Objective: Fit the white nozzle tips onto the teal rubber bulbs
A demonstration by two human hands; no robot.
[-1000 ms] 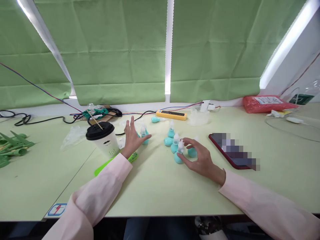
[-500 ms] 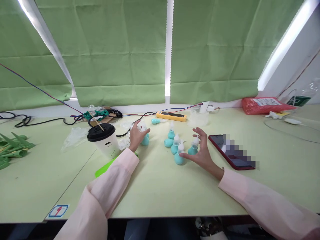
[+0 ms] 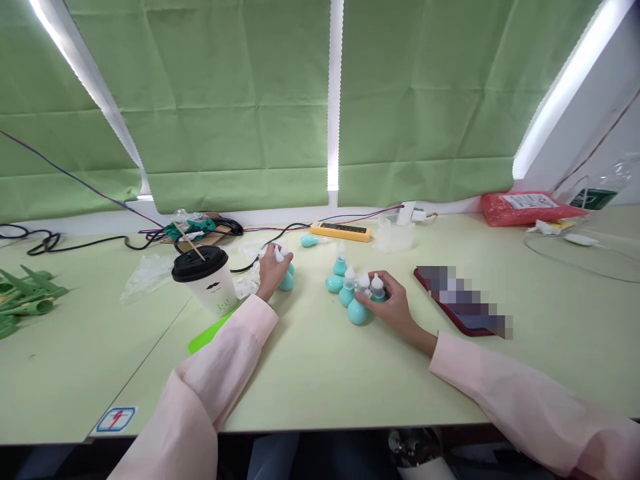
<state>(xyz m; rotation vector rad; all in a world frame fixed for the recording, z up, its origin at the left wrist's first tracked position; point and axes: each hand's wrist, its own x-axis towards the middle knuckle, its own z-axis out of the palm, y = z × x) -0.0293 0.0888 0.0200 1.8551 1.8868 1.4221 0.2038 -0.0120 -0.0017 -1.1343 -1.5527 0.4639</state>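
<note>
Several turquoise bulb syringes with whitish nozzles are gathered mid-table, the frontmost bulb syringe (image 3: 357,312) standing upright. My right hand (image 3: 395,307) curls round the right side of this group, thumb at the front one and fingers behind another bulb syringe (image 3: 379,297). One bulb syringe (image 3: 335,284) lies on its side at the group's left. Over to the left, my left hand (image 3: 273,272) closes round the nozzles of a smaller cluster, where a bulb syringe (image 3: 287,281) shows below the fingers. That hand hides part of its cluster.
A lidded paper cup (image 3: 213,287) stands beside my left forearm, near a bright green flat item (image 3: 207,335). A phone (image 3: 457,303) lies right of my right hand. Farther back are a yellow power strip (image 3: 341,231), a lying bulb syringe (image 3: 309,241) and a red package (image 3: 525,208).
My right hand has closed in from the right, bringing the right-hand bulb syringe against the group. My left fingers have drawn together round the nozzles of their cluster.
</note>
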